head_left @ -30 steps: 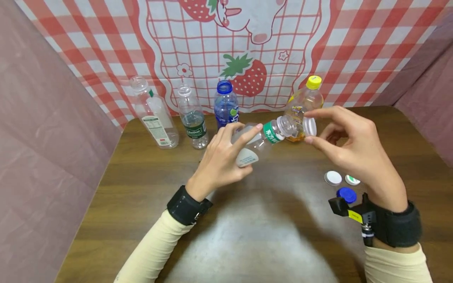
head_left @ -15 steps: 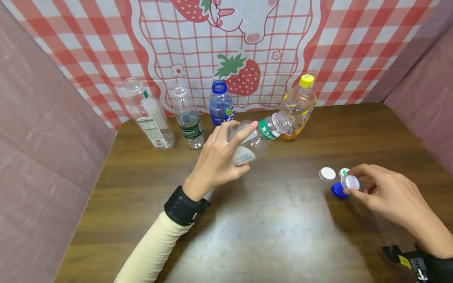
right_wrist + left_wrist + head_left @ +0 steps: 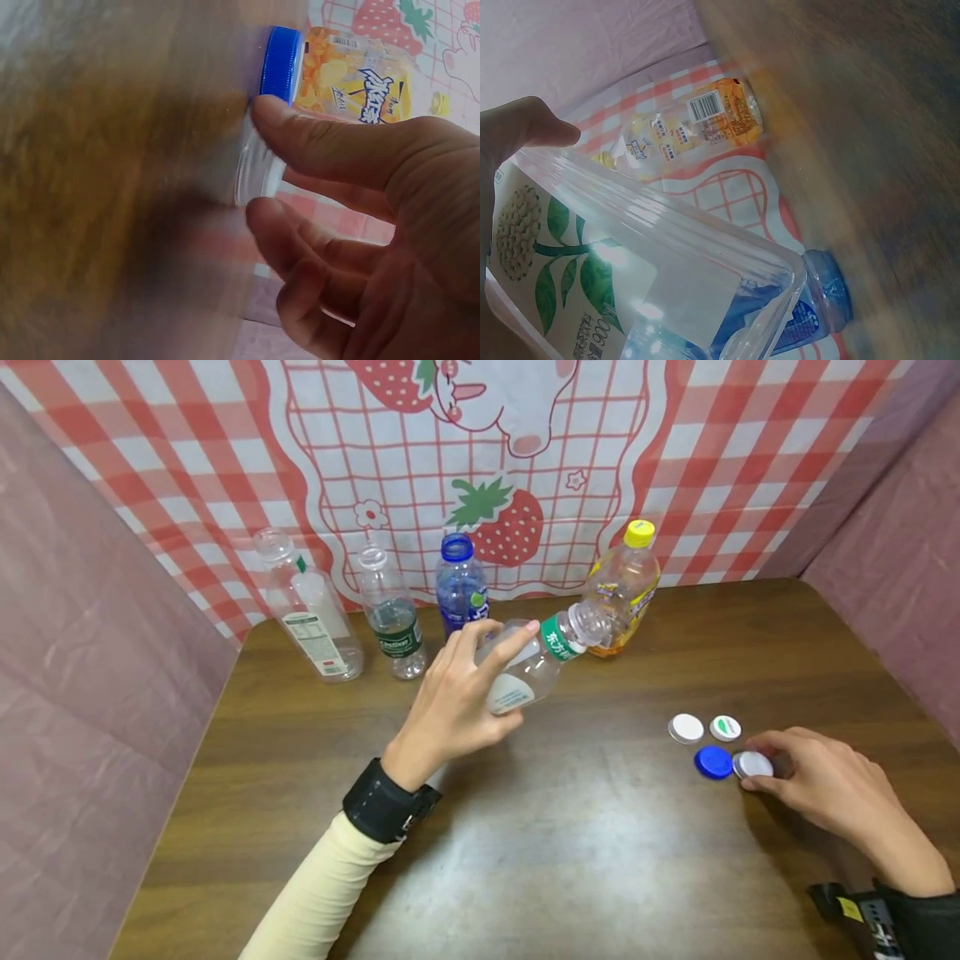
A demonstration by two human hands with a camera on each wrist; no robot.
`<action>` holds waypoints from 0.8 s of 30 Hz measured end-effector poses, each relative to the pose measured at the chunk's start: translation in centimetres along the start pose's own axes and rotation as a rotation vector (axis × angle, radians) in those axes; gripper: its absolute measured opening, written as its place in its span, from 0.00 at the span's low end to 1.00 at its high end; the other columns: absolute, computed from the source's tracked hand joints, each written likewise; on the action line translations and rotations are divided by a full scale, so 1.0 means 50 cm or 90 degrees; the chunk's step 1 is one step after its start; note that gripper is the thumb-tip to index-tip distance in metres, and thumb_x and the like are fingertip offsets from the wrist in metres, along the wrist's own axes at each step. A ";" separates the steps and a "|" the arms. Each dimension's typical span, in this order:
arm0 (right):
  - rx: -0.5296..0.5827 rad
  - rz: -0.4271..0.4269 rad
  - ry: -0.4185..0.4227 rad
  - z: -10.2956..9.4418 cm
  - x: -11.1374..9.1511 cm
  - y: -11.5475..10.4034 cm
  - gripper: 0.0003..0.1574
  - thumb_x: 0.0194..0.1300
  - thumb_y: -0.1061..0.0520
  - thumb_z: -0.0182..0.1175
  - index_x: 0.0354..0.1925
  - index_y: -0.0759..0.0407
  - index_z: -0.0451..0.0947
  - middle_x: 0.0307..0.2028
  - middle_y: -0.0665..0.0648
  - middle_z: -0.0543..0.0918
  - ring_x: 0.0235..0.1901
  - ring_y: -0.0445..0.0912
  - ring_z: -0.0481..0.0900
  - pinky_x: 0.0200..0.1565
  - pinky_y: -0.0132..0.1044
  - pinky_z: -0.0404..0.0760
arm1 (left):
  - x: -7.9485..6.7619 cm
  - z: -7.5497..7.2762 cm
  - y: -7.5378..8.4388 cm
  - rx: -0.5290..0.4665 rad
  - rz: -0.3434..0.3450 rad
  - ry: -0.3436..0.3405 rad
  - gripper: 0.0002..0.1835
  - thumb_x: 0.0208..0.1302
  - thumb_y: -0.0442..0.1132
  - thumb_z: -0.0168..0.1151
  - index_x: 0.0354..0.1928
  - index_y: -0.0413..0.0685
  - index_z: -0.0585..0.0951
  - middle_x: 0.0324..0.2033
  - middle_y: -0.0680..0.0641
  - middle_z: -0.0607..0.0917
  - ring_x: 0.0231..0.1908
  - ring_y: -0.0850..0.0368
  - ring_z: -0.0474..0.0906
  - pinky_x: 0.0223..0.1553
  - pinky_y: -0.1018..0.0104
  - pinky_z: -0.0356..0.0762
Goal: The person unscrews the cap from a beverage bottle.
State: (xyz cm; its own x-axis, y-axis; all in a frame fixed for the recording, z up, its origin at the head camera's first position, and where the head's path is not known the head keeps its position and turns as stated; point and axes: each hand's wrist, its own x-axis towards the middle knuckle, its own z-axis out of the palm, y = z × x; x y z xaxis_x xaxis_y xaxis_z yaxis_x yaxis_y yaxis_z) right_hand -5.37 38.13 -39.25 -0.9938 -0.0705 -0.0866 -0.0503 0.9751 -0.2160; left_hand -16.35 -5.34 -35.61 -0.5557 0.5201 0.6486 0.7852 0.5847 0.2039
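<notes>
My left hand [image 3: 453,697] grips a clear plastic bottle [image 3: 536,668] with a green band, held tilted with its uncapped mouth pointing right. In the left wrist view the thumb lies along the edge of this bottle [image 3: 652,247], whose label shows green leaves. At the right of the table my right hand [image 3: 832,785] pinches a whitish translucent bottle cap [image 3: 753,765] between thumb and index finger, low at the tabletop. The cap [image 3: 259,169] sits beside a blue cap [image 3: 713,762]. A plain white cap [image 3: 686,728] and a white-and-green cap [image 3: 725,727] lie just behind.
Along the back stand an uncapped clear bottle [image 3: 315,618], a green-labelled bottle [image 3: 396,627], an uncapped blue bottle [image 3: 461,585] and a yellow-capped bottle [image 3: 626,581]. A checked cloth [image 3: 697,485] hangs behind the wooden table [image 3: 570,852].
My right hand has moved from the bottle's mouth down to the right with the whitish cap, bringing it beside the blue cap. The left hand keeps the bottle tilted in nearly the same place.
</notes>
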 end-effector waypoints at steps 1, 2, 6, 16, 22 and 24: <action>-0.002 -0.001 -0.001 0.001 0.002 0.000 0.32 0.53 0.41 0.78 0.54 0.51 0.85 0.39 0.55 0.86 0.33 0.47 0.81 0.26 0.43 0.73 | 0.000 -0.001 0.000 0.000 0.001 0.002 0.58 0.40 0.50 0.83 0.76 0.66 0.63 0.61 0.36 0.75 0.57 0.41 0.76 0.57 0.50 0.78; -0.004 -0.003 0.000 0.002 0.003 0.000 0.32 0.53 0.41 0.78 0.54 0.51 0.85 0.40 0.56 0.86 0.34 0.48 0.81 0.26 0.44 0.74 | 0.001 -0.002 -0.001 0.000 0.001 0.003 0.58 0.40 0.50 0.83 0.76 0.66 0.63 0.61 0.36 0.75 0.57 0.41 0.76 0.57 0.50 0.78; 0.002 -0.003 0.005 0.002 0.002 0.003 0.34 0.52 0.39 0.78 0.55 0.50 0.84 0.40 0.57 0.87 0.36 0.52 0.82 0.27 0.49 0.75 | 0.000 -0.003 -0.004 0.000 0.002 0.010 0.58 0.39 0.50 0.83 0.76 0.66 0.63 0.61 0.36 0.75 0.56 0.41 0.76 0.56 0.50 0.79; 0.017 -0.009 0.112 -0.045 0.003 -0.052 0.29 0.52 0.40 0.79 0.48 0.50 0.84 0.41 0.59 0.90 0.27 0.45 0.82 0.22 0.41 0.70 | 0.001 -0.003 -0.009 -0.015 -0.009 0.011 0.58 0.40 0.49 0.83 0.76 0.66 0.61 0.61 0.37 0.74 0.55 0.43 0.76 0.57 0.51 0.79; 0.033 -0.138 0.190 -0.102 0.064 -0.191 0.18 0.52 0.51 0.80 0.41 0.46 0.85 0.29 0.45 0.89 0.24 0.36 0.83 0.23 0.35 0.70 | -0.002 -0.003 -0.011 -0.027 -0.027 0.024 0.58 0.41 0.48 0.82 0.76 0.64 0.60 0.60 0.36 0.74 0.54 0.42 0.77 0.53 0.50 0.82; 0.052 -0.178 0.218 -0.120 0.084 -0.238 0.17 0.51 0.53 0.80 0.39 0.45 0.85 0.28 0.43 0.88 0.24 0.34 0.82 0.23 0.34 0.70 | -0.002 -0.002 -0.010 -0.033 -0.037 0.027 0.58 0.42 0.48 0.82 0.76 0.64 0.60 0.61 0.36 0.74 0.55 0.43 0.77 0.51 0.50 0.83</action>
State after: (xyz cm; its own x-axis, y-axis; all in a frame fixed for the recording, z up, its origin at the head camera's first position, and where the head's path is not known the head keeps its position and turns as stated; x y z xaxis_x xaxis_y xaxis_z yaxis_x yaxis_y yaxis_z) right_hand -9.52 27.49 -31.23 -0.9195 -0.2419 0.3099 -0.3271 0.9080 -0.2619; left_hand -16.66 -5.76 -35.70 -0.5892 0.4588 0.6651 0.7658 0.5796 0.2786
